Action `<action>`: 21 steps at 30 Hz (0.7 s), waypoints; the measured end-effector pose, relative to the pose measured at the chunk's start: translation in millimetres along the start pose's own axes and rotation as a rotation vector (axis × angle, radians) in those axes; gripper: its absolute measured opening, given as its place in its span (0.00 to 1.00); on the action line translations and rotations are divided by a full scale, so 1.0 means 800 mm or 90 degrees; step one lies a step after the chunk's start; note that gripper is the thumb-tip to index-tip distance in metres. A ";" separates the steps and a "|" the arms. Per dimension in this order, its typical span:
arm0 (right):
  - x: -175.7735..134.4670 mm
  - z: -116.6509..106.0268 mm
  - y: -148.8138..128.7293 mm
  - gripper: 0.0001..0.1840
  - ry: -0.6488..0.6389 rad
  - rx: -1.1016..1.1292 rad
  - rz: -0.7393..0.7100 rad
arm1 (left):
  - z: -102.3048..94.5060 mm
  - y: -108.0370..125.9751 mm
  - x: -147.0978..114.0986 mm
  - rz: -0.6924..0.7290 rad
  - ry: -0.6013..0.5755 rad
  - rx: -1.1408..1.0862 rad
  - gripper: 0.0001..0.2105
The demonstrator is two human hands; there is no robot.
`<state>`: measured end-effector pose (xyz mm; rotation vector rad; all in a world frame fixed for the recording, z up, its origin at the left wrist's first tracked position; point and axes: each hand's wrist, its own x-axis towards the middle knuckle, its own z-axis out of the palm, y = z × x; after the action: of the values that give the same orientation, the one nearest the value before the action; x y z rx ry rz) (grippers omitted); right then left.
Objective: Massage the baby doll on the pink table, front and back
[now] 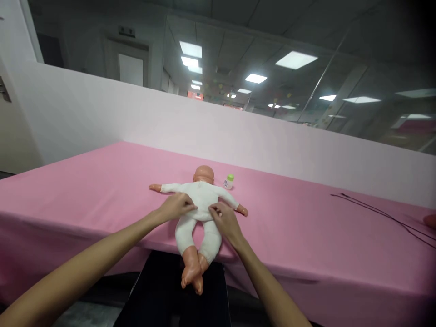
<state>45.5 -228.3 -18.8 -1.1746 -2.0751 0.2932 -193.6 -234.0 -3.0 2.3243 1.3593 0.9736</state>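
Observation:
A baby doll (203,195) in white cloth lies at the near edge of the pink-covered table, the back of its head towards me and its arms spread wide. Its crossed lower legs hang over the edge above my lap. My left hand (177,205) is closed in a pinch on the left side of the doll's lower back. On the opposite side my right hand (224,217) pinches the white cloth near the hip. Whatever fabric lies between the fingertips is too small to make out. A small clear bottle with a green cap (228,182) stands beside the doll's head.
The pink tablecloth (289,213) drapes over the front edge. Thin dark cables (381,212) lie at the right, near a reddish object (429,221). Behind the table rises a low white wall (163,118) with glass above it. A door (17,127) is at far left.

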 end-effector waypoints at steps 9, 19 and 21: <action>0.004 -0.001 0.030 0.28 -0.018 0.023 0.211 | 0.042 -0.031 0.089 -0.152 0.166 -0.052 0.37; 0.036 0.017 0.045 0.36 -0.126 0.478 0.271 | 0.079 -0.019 0.157 -0.314 0.099 -0.006 0.42; 0.051 0.031 0.049 0.39 -0.125 0.507 0.283 | 0.082 -0.019 0.152 -0.297 0.112 0.019 0.42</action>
<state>41.0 -168.9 -37.1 -1.0898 -1.5507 1.3456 -119.1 -116.6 -9.6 1.8382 1.8819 1.0205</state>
